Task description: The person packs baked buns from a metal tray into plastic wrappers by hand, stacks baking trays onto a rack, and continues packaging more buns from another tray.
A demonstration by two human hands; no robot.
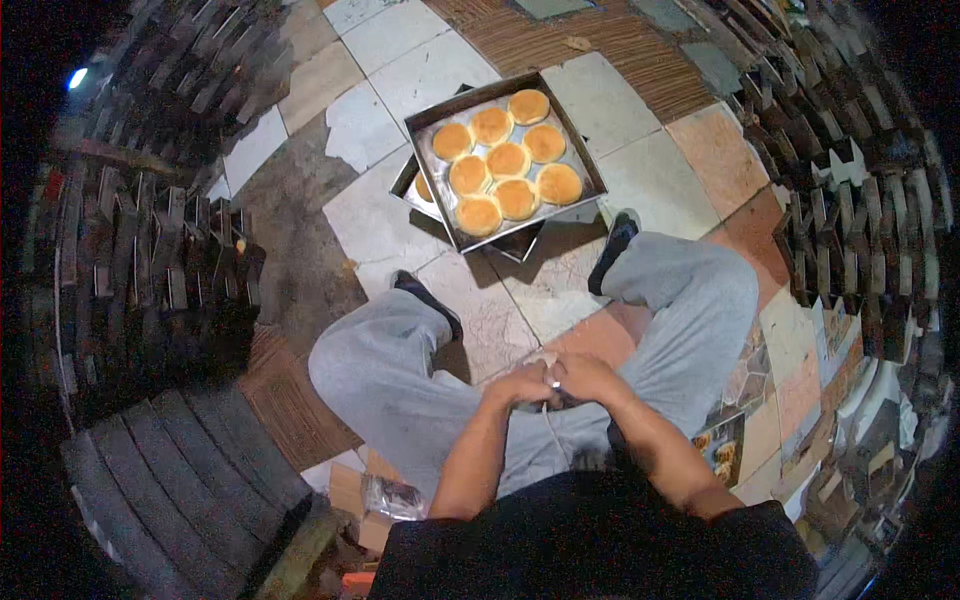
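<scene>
My left hand [523,381] and my right hand [586,377] meet between my knees, above my lap, with the fingers curled in. A small pale thing shows between the fingertips, too unclear to name, and a ring is on one finger. Beyond my feet lies a square metal baking tray [498,245] that holds several round golden-brown buns [508,160]. It rests askew on another metal tray [397,189], where part of a bun shows at the left. Neither hand touches the trays.
Patchwork floor tiles [645,176] surround the trays. Dark stacked racks or trays [150,240] line the left, and similar stacks [862,232] stand at the right. A ridged grey surface [187,472] is at the lower left, near a clear plastic package [394,496].
</scene>
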